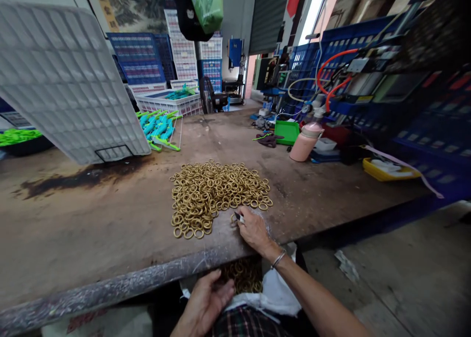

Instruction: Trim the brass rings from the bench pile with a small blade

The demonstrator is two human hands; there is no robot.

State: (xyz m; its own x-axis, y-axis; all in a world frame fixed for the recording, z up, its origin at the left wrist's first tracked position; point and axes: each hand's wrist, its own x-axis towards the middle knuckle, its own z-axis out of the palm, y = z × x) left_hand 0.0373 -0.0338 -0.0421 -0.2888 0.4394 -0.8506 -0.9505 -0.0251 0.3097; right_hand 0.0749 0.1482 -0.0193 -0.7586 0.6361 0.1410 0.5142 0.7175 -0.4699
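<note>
A heap of brass-coloured rings (217, 187) lies on the worn brown worktable (121, 219). At its near edge, my right hand (253, 229) rests with the fingers pinched together on a single ring (233, 219). Black and white bits show at these fingertips; whether they are wrapping or a small tool I cannot tell. My left hand (211, 298) is held low in front of the table edge, palm up and fingers apart, with nothing in it. Beside it, more rings (243, 276) lie in an open white sack (277, 290) below the table edge, over my lap.
A large grey ribbed panel (69, 82) stands at left, near green-and-blue plastic pieces (160, 128). Rightward are a pink bottle (304, 143), a green tray (287, 132), a yellow tray (390, 170) and a machine with orange hoses (331, 82). Stacked crates (138, 57) stand behind.
</note>
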